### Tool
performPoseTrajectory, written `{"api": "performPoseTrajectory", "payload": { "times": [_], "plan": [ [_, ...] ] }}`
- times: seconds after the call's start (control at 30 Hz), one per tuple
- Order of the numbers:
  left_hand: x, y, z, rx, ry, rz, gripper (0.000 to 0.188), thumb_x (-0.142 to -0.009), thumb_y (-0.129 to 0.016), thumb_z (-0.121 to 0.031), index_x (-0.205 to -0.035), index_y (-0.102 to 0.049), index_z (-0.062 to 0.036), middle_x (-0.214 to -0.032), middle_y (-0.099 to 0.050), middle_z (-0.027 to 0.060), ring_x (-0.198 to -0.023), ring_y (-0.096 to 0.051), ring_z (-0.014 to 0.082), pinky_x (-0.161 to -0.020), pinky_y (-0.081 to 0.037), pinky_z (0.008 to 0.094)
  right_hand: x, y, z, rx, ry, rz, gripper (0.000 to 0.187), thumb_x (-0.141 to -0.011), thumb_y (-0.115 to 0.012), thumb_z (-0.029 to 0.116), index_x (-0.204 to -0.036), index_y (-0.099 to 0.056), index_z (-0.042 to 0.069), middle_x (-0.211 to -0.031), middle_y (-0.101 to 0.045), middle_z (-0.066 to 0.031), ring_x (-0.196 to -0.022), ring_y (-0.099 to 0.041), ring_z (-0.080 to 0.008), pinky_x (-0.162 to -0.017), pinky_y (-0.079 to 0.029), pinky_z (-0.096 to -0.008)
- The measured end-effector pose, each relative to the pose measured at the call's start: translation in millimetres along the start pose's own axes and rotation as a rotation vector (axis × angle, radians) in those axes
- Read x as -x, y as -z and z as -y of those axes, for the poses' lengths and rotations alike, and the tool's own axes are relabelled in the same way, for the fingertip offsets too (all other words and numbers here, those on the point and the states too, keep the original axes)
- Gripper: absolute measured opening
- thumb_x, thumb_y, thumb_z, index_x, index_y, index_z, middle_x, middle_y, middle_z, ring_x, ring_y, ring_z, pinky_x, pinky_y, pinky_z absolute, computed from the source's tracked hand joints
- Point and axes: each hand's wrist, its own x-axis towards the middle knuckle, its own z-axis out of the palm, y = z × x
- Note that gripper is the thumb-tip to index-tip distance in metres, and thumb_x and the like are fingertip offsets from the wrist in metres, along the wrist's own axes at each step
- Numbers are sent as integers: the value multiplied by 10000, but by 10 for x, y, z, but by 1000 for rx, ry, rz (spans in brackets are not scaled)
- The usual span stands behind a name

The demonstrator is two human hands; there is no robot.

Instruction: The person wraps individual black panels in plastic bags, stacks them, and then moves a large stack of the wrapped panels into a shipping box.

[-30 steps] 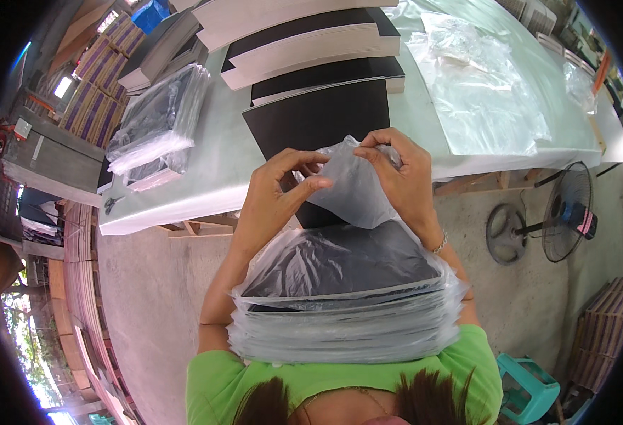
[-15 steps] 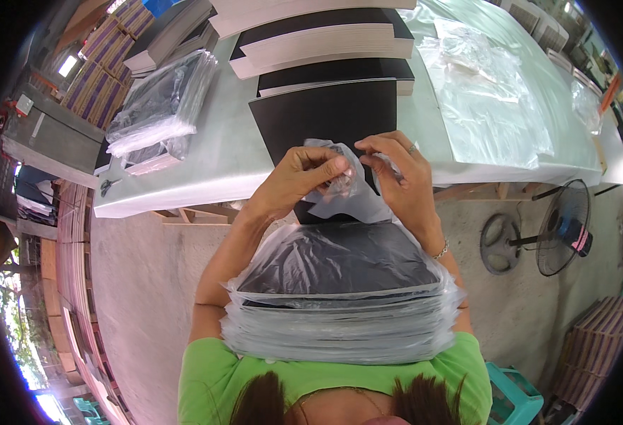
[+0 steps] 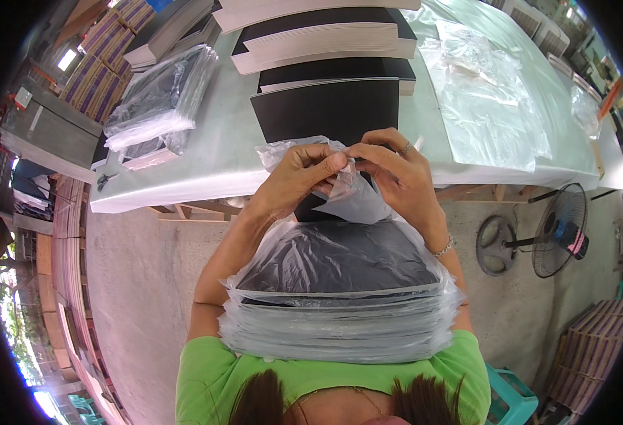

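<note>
A crumpled clear plastic bag (image 3: pixel 357 198) is bunched between my hands, above the near edge of the table. My left hand (image 3: pixel 301 176) pinches it between thumb and fingers. The fingertips of my right hand (image 3: pixel 395 170) are closed on the plastic too, close against the left fingertips. Below them, a thick stack of black sheets in clear plastic (image 3: pixel 340 265) rests against me, between my forearms. Just beyond my hands lies a flat black board (image 3: pixel 329 110), its near part hidden by the hands and the plastic.
Black-topped stacks with pale edges (image 3: pixel 325 49) run back along the table (image 3: pixel 233 142). Plastic-wrapped black pieces (image 3: pixel 159 99) and scissors (image 3: pixel 106 182) lie at left. Loose clear plastic bags (image 3: pixel 488 106) spread at right. A fan (image 3: pixel 561 230) and a teal stool (image 3: pixel 510 397) stand on the right.
My right fingers have moved left to meet my left fingertips at the plastic. More of the bag now shows spread out to the left, beyond my left hand.
</note>
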Motion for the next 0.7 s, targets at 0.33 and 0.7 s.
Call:
{"api": "performPoseTrajectory", "payload": {
  "times": [0.33,0.7],
  "plan": [
    [-2,15,33,-20,-33,31,294,-718,-763,-275,-867,-609,-73,-743,-583,-3,-656,-542,67,-570,-412,185,-10,-56,-1,-104,28,-29,242,-654,-622,-137,-849,-624,8,-871,-580,-91,-741,-596,-184,-602,-484,-253],
    [23,182,94,168,25,-32,241,-833,-645,-280,-907,-539,-77,-730,-523,-19,-651,-500,62,-560,-408,198,63,117,27,-607,-287,74,157,-794,-481,-80,-918,-521,9,-779,-561,-46,-658,-511,-105,-582,-407,-213]
  ]
}}
